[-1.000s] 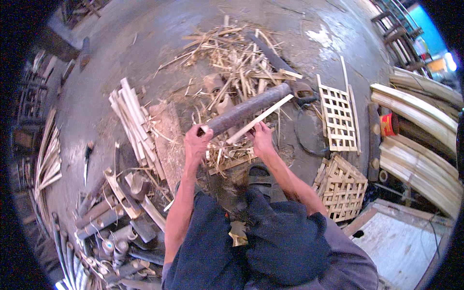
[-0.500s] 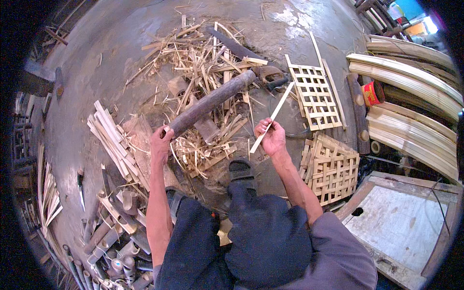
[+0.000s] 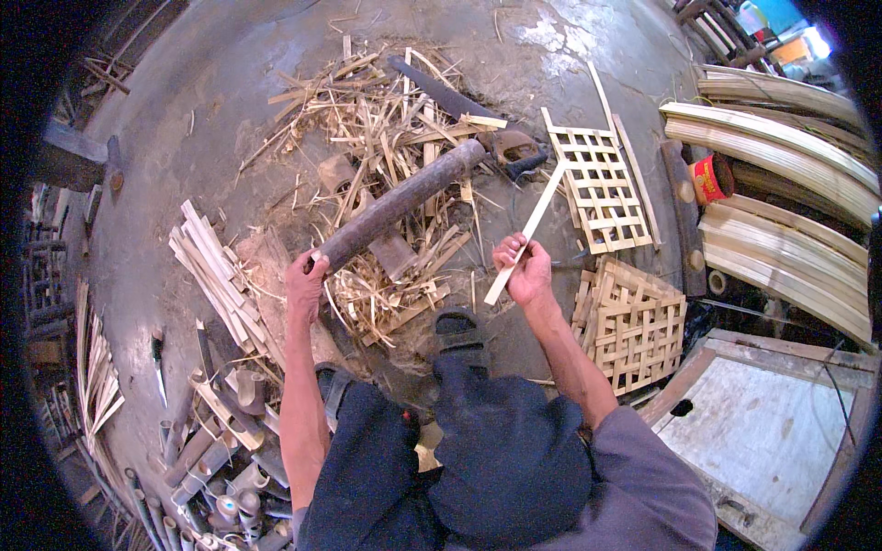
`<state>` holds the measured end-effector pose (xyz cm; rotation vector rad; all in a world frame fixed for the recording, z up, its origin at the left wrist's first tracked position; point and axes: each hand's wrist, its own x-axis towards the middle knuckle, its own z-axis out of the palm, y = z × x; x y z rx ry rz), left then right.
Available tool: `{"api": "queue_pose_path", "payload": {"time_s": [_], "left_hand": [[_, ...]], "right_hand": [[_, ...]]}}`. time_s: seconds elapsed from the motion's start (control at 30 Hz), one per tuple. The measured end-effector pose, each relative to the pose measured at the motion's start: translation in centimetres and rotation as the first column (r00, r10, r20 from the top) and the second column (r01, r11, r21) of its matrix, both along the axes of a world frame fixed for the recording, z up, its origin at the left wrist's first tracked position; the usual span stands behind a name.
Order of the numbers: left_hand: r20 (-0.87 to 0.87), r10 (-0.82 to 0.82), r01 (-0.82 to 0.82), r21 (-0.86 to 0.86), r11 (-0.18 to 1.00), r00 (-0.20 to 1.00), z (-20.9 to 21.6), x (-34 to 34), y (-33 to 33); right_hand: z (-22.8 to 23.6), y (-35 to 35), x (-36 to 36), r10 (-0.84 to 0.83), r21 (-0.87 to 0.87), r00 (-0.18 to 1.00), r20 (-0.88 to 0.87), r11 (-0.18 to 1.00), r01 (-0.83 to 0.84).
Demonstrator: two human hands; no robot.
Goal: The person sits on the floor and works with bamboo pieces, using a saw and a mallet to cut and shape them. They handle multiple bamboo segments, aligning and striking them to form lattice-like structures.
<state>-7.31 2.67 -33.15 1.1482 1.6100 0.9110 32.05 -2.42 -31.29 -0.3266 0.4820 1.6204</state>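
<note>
My left hand (image 3: 306, 280) is closed on the near end of a dark, thick bamboo pole (image 3: 395, 211). The pole slants up and to the right across a heap of shavings. In my right hand (image 3: 524, 266), a thin pale bamboo strip (image 3: 540, 213) is gripped near its lower end. The strip's upper tip overlaps the left edge of a woven bamboo lattice (image 3: 602, 188) in this view. Whether the two touch, I cannot tell. Beyond the pole's far end lies a handsaw with a wooden handle (image 3: 505, 145) and a dark blade.
Shavings (image 3: 367, 119) cover the floor ahead. Split strips (image 3: 220, 275) lie at left, near a knife (image 3: 159, 367) and bamboo offcuts (image 3: 216, 459). At right are another woven panel (image 3: 634, 326), stacked bamboo slats (image 3: 781, 266), a red can (image 3: 710, 178) and a framed board (image 3: 758, 427).
My right hand and the strip have shifted slightly right and down, the strip's tip now over the lattice edge. My left hand stays at the pole's end.
</note>
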Motion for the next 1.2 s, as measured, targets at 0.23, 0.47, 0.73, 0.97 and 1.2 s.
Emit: {"api": "queue_pose_path", "payload": {"time_s": [0.23,0.47,0.73,0.97,1.2], "left_hand": [[0.059,0.028,-0.025,-0.055,0.998,0.998,1.2,0.9,-0.3],[0.027,0.020,-0.019,-0.063,0.998,0.999,0.8,0.3,-0.3],[0.036,0.002,0.001,-0.072,0.997,0.999,0.6,0.9,0.8],[0.054,0.005,0.001,-0.113,0.994,0.999,2.8,0.8,-0.2],[-0.079,0.062,-0.058,0.060,0.997,0.995,1.6,0.4,-0.3]], "right_hand": [[-0.7,0.4,1.1,-0.084,-0.049,0.995,-0.045,0.995,0.082],[-0.9,1.1,1.2,-0.109,-0.027,0.991,-0.074,0.994,0.107],[-11.8,-2.1,3.9,0.336,-0.345,-0.125,0.934,0.937,-0.062],[-6.0,9.7,5.7,-0.152,-0.040,-0.930,0.336,0.984,-0.175],[-6.9,16.7,7.7,-0.158,-0.383,-0.987,-0.038,0.914,-0.132]]}}
